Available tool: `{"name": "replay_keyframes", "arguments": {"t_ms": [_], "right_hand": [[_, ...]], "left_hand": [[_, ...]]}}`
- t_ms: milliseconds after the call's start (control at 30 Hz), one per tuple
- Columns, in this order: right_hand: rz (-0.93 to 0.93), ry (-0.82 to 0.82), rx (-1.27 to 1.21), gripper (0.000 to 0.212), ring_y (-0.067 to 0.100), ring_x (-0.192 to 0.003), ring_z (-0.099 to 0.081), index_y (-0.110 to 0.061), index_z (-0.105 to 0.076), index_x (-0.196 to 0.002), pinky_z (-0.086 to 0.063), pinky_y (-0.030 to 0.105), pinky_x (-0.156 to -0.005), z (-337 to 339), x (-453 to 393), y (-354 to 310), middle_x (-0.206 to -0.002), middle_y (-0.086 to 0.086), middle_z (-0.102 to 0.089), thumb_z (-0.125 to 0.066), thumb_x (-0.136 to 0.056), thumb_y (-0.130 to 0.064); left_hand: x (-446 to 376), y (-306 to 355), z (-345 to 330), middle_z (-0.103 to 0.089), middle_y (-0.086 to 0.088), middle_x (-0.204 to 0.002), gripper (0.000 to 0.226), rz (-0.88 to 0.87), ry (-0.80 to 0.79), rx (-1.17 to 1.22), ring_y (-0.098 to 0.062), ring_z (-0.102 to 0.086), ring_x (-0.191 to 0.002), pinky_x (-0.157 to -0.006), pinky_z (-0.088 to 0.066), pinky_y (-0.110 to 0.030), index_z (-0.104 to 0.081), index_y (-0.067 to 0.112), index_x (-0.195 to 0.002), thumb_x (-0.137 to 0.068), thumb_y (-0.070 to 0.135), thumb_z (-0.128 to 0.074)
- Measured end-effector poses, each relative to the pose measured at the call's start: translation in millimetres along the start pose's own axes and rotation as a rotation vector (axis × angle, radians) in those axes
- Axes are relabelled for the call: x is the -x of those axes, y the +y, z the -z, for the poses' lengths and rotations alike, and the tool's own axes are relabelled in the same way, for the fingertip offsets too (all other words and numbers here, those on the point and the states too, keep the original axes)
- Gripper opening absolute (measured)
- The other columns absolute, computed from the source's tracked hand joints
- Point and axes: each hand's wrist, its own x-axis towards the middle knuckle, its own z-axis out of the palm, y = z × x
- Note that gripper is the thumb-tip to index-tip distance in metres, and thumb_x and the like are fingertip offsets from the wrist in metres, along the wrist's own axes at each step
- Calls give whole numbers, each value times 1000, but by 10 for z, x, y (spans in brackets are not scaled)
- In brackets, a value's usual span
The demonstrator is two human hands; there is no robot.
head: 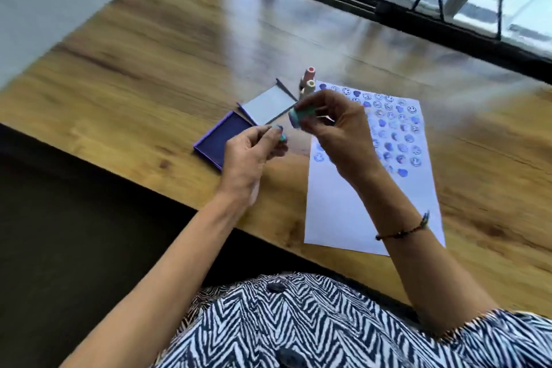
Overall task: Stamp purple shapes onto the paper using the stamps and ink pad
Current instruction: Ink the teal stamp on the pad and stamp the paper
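Just right of the purple ink pad (219, 140), my right grip (337, 128) holds the teal stamp (300, 116) while my left grip (254, 152) pinches a small teal piece (280, 134).

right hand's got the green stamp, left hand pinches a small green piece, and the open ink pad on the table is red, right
Not quite: the ink pad is purple, not red. The head view shows it open on the table, the right hand holding the green stamp and the left hand pinching a small green piece.
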Motion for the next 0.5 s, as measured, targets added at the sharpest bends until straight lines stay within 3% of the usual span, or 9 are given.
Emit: {"name": "replay_keyframes", "arguments": {"t_ms": [133, 200, 300, 400, 500], "right_hand": [[246, -101, 258, 17, 22, -73, -62, -6, -68, -79, -49, 33, -69, -417, -189, -166, -78, 12, -70, -61, -69, 5], [407, -165, 449, 17, 28, -74, -60, -5, -68, -77, -42, 34, -67, -646, -268, -183, -77, 17, -70, -59, -65, 2], [509, -349, 738, 14, 34, -84, -57, -1, -64, -82, -40, 38, -68, -948, -226, -50, -84, 21, -66, -61, -68, 1], [538, -463, 873, 14, 35, -89, -55, 0, -60, -87, -41, 37, -66, -1040, -272, 28, -92, 22, -63, -60, -73, -2], [532, -453, 847, 14, 34, -84, -55, -4, -64, -82, -35, 32, -58, -982, -428, -47, -86, 19, -66, -56, -71, 1]], "left_hand": [[138, 5, 434, -58, -6, -65, 16, -76, 258, 58, -3, -57, -51, -52, -47, -13, -59, 9, -75, -88, 5, -50], [202, 3, 548, -58, -4, -65, 17, -116, 368, 104, -2, -55, -49, -52, -47, -12, -59, 10, -75, -89, 5, -50], [226, 8, 610, -61, 3, -62, 13, -130, 496, 138, -1, -56, -49, -53, -47, -12, -60, 13, -80, -88, 7, -52], [230, 7, 627, -61, 4, -64, 11, -128, 536, 132, -1, -56, -51, -54, -48, -11, -60, 15, -83, -89, 9, -52], [262, -43, 632, -60, -1, -71, 11, -118, 516, 115, -2, -58, -54, -57, -49, -12, -60, 17, -83, -89, 11, -53]]}}
